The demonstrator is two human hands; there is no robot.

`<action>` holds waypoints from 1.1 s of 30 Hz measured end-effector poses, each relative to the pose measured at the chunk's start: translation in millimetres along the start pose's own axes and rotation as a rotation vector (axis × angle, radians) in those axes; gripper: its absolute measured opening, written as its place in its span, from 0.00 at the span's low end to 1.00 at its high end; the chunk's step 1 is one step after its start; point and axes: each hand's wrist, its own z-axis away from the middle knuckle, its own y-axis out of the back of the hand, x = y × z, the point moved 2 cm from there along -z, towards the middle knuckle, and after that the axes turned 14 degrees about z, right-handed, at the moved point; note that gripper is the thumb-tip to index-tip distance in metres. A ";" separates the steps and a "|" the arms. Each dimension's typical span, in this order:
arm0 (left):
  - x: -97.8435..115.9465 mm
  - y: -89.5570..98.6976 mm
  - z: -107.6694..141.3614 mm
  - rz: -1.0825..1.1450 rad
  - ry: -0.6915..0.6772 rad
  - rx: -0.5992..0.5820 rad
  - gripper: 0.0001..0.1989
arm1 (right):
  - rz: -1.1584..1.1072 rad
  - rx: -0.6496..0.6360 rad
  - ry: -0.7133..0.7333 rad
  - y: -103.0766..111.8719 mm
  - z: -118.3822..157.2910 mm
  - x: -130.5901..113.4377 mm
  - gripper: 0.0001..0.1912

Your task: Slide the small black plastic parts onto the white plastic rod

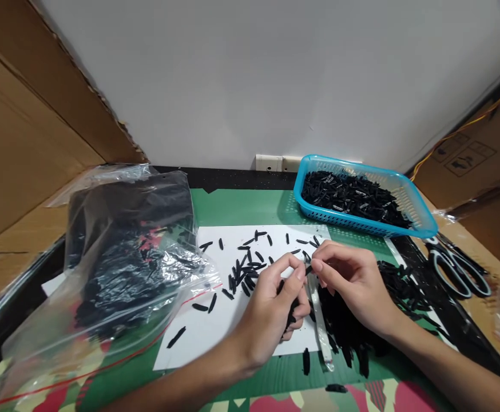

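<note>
In front of me, my left hand (271,312) is closed, with black strips (292,313) tucked under its curled fingers. Its thumb and forefinger pinch one end of a small black strip (309,268). My right hand (355,280) meets it there, thumb and forefinger closed at the strip's other end. Beneath both hands lies a white sheet of paper (177,343) with scattered black strips (245,274). A thick pile of black strips (344,329) sits under my right hand, partly hidden by it. A narrow whitish, plastic-looking strip (322,329) runs along the pile's left side.
A blue basket (344,220) of black pieces stands at the back right. Black-handled scissors (451,269) lie right of the pile. On the left is a clear zip bag (125,292) with dark contents. Cardboard boxes (27,114) flank the green mat (241,203); a wall rises behind.
</note>
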 end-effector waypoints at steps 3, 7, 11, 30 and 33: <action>-0.5 1.1 -0.7 -0.009 -0.011 0.002 0.20 | -0.028 -0.027 0.003 -1.3 -1.6 3.0 0.16; -2.4 3.7 -2.5 0.008 -0.009 0.007 0.21 | -0.107 -0.052 -0.029 -1.8 -3.5 6.3 0.18; -2.8 5.7 -4.8 0.041 -0.009 0.012 0.21 | 0.030 0.014 0.027 2.6 -3.5 2.7 0.15; 2.0 2.1 -4.0 0.027 0.017 0.021 0.20 | 0.982 0.417 0.639 55.6 -17.0 0.3 0.06; 1.5 2.5 -5.0 0.069 -0.008 0.015 0.20 | 1.071 0.605 0.370 82.5 -27.9 10.4 0.05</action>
